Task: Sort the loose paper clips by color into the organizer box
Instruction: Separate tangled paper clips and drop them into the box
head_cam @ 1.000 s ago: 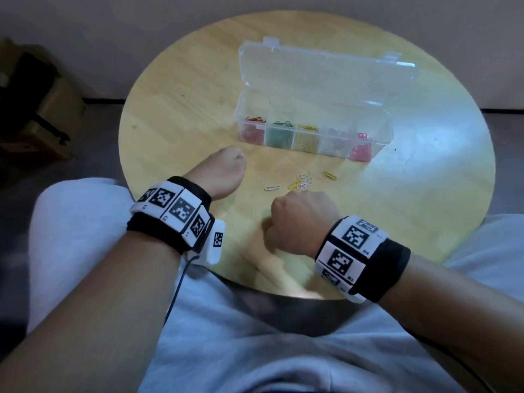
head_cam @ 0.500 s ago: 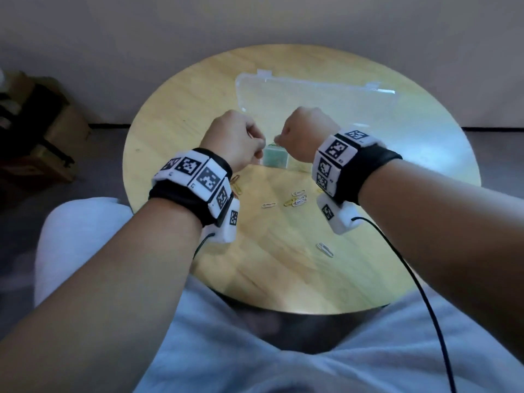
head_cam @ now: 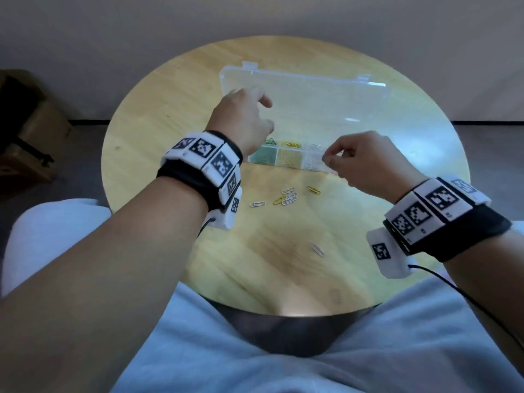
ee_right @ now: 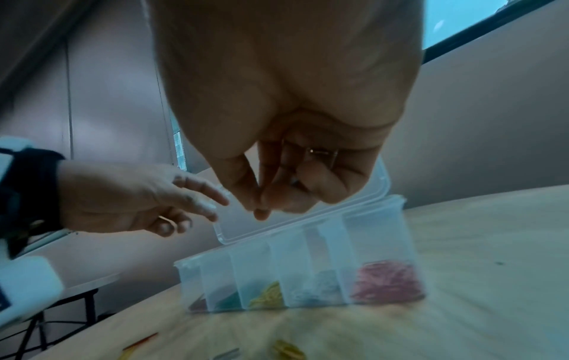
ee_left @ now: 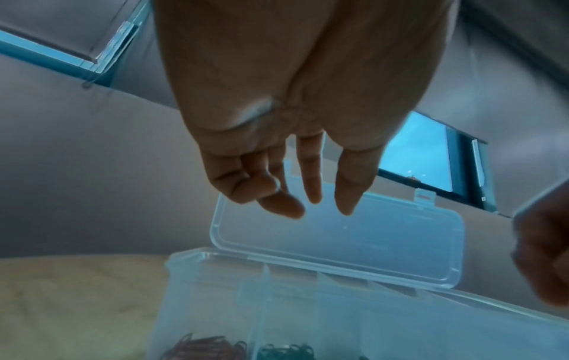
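Step in hand, as judged: dropping picked clips into the organizer box (head_cam: pixel 289 161). Right hand (head_cam: pixel 365 163) hovering just above the near wall of the box, thumb and fingertips (ee_right: pixel 261 207) pinched together, a metallic clip (ee_right: pixel 323 152) tucked further back against the curled fingers; colour not readable. Left hand (head_cam: pixel 246 123) raised over the box's left end, fingers loosely spread, one clip (ee_right: pixel 166 219) lodged against its lower curled fingers. For a clean drop: match colour to compartment first, bring the pinch directly over that cell, release low so nothing bounces into a neighbour, keep the wrist off the upright lid (head_cam: pixel 306 103). Loose clips (head_cam: pixel 286 197) lying on the bench (head_cam: pixel 158 137) nearer the body than both hands, one stray clip (head_cam: pixel 317 249) closer still. Head view: layout, green, yellow and pale cells visible between the hands, remaining loose clips. Right wrist view: palm-side clips in both hands, five cells through the clear wall with red fill (ee_right: pixel 385 280) in the end one below the hand, none of that visible from the head. Left wrist view: relaxed left fingers (ee_left: pixel 286 199), no clip visible there, dark red and green clips in the cells beneath.
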Motion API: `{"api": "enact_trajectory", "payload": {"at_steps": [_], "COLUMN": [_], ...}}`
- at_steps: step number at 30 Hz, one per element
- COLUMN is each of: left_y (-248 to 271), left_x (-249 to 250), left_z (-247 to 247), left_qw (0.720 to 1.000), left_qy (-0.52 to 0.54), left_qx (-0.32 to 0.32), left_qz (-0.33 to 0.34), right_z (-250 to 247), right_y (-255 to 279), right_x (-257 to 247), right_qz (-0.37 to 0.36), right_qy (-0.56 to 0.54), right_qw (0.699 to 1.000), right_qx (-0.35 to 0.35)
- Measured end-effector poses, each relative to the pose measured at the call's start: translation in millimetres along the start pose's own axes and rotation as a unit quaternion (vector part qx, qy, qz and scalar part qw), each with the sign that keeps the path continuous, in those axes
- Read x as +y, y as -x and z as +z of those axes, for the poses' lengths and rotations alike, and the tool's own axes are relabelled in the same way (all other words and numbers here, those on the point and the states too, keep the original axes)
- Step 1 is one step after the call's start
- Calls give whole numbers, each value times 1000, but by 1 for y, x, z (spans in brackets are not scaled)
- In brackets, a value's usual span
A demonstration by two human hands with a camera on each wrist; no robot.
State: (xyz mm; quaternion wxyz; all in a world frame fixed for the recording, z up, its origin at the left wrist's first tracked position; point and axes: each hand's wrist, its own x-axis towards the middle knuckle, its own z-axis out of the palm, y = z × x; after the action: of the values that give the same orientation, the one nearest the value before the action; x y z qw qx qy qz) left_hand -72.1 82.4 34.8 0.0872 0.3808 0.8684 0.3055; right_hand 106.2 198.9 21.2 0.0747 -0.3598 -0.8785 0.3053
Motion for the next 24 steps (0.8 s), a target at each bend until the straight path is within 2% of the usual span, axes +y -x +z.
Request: {"api": "enact_trajectory", "payload": {"at_steps": [2,3,5,8,11,15,19,24], "left_y": [16,26,44,64,71,67,59,54], "left_x": [0,-2,-11,-30,-44,-43,-30,-17], "left_z": [1,3,10,21,30,37,42,52], "left_qw": [999,1000,998,987,975,974,976,971], "left_qy": [-14,-9,-4,-38,-70,-97,-101,-126], "left_qx": [14,-3,-67,-156,-211,-204,-188,-192], "left_qz": [27,23,-3,-22,-12,23,52,72], "right_z": [-2,-2,3,13,24,32,31,29], "right_y": [5,7,8,8,7,5,1,0], "right_x": [14,20,30,38,40,34,33,34], "right_qz": [23,33,44,45,21,-11,-34,-17], "right_qy": [13,16,15,-11,0,30,96,101], "right_qw": [999,998,996,997,997,991,987,988], "right_qx": [-39,-54,-72,-65,-76,-129,-125,-115]}}
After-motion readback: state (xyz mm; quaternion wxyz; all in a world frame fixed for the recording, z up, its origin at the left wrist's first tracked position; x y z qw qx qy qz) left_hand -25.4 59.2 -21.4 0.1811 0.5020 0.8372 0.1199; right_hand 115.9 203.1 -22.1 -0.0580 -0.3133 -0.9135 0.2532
